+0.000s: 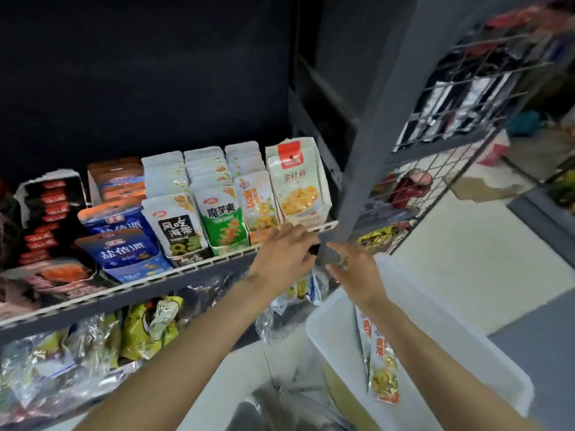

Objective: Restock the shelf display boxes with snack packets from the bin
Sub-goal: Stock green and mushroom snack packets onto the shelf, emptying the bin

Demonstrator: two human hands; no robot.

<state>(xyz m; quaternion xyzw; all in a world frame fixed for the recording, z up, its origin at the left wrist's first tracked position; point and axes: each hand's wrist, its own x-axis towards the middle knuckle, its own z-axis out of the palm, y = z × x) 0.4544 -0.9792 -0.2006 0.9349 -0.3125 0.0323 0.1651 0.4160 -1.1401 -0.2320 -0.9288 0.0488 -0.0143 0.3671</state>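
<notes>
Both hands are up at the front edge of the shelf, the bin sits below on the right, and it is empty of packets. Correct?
Not quite. The head view shows the bin is not empty: orange-and-yellow snack packets lie in it. The rest holds: the left hand and right hand are at the shelf's front edge.

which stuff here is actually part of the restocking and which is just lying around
Part of the job:
- white bin
- orange-edged snack packets in the bin
- shelf display boxes with packet rows
- left hand and right hand, at the shelf edge

Just lying about:
- clear bagged goods on the lower shelf
- wire mesh rack
- cardboard piece on the floor
</notes>
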